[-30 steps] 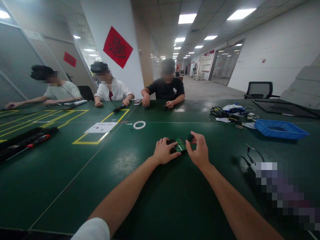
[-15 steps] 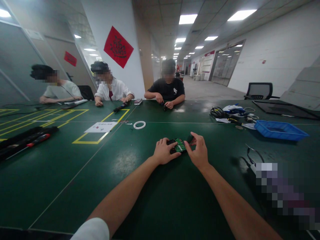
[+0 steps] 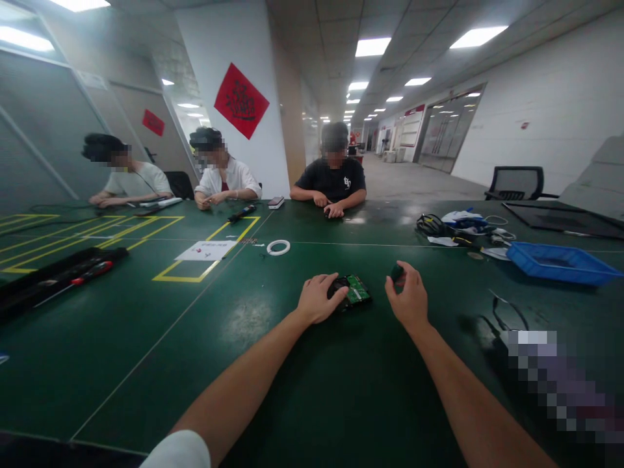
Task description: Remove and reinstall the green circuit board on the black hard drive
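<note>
The right hand [image 3: 409,300] has a nearly closed grip, thumb and fingertips pinching one small dark piece [image 3: 396,273]. The left hand [image 3: 318,300] lies with thumb and fingers parted over the left part of one dark flat device with a green circuit board [image 3: 358,290], which rests on the table [image 3: 302,390] between the hands. Farther out lie one white ring [image 3: 278,252], one white sheet [image 3: 205,250], one red-handled screwdriver [image 3: 97,270] at left, and, at right, one blue tray [image 3: 560,270] near tangled cables [image 3: 431,226]. Three people [image 3: 336,181] sit across the table, one in black, two in white. Behind them hang two red signs [image 3: 241,101]; one mesh-backed chair [image 3: 517,181] stands at right.
</note>
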`<state>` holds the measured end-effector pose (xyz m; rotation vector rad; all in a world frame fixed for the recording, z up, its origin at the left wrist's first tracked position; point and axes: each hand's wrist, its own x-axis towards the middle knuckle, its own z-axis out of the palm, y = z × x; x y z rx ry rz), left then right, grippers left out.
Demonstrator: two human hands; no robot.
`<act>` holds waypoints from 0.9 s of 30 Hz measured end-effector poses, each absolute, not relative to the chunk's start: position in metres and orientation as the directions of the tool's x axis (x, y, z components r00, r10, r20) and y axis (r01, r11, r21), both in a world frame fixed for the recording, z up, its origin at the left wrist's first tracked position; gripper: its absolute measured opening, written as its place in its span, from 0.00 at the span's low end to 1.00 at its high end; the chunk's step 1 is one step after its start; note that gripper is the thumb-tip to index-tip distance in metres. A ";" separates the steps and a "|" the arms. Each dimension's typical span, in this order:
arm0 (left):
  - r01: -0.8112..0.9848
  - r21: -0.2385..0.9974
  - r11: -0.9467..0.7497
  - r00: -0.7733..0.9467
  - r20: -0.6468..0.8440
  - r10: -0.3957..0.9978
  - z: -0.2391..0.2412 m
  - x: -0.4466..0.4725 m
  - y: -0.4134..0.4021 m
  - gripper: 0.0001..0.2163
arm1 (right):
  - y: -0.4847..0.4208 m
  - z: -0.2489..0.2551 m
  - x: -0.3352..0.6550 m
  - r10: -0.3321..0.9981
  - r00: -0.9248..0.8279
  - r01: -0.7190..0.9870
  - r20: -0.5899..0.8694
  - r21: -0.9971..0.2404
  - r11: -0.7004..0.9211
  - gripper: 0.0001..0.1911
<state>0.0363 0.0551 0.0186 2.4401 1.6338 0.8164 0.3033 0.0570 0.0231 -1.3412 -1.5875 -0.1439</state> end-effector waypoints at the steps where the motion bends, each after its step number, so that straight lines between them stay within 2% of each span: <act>1: 0.846 0.360 -0.394 0.247 0.389 0.887 0.018 0.026 0.056 0.26 | 0.058 0.021 0.303 0.676 0.135 0.777 0.725 -0.501 0.382 0.27; 6: 0.971 0.236 -0.024 -0.075 0.401 0.913 0.009 -0.063 0.060 0.16 | 0.058 0.017 0.295 0.642 0.153 0.736 0.751 -0.520 0.433 0.27; 8: 0.970 0.207 0.131 -0.204 0.383 0.901 0.006 -0.101 0.060 0.14 | 0.060 0.017 0.294 0.592 0.169 0.748 0.788 -0.494 0.443 0.27; 10: 0.951 0.222 0.217 -0.284 0.339 0.897 0.003 -0.131 0.061 0.13 | 0.062 0.017 0.294 0.555 0.148 0.783 0.818 -0.440 0.440 0.25; 13: 0.937 0.266 0.226 -0.300 0.281 0.912 -0.001 -0.151 0.064 0.13 | 0.066 0.015 0.297 0.599 0.071 0.851 0.798 -0.362 0.381 0.22; 18: 0.943 0.268 0.195 -0.267 0.264 0.927 -0.003 -0.146 0.070 0.10 | 0.070 0.006 0.300 0.767 0.074 0.930 0.638 -0.322 0.178 0.20; 23: 0.943 0.278 0.181 -0.260 0.279 0.924 -0.002 -0.144 0.067 0.08 | 0.068 0.005 0.297 0.825 0.009 0.949 0.565 -0.266 0.172 0.18; 27: 0.940 0.303 0.159 -0.253 0.303 0.919 0.000 -0.130 0.067 0.08 | 0.065 0.008 0.301 0.807 -0.009 0.960 0.591 -0.222 0.173 0.11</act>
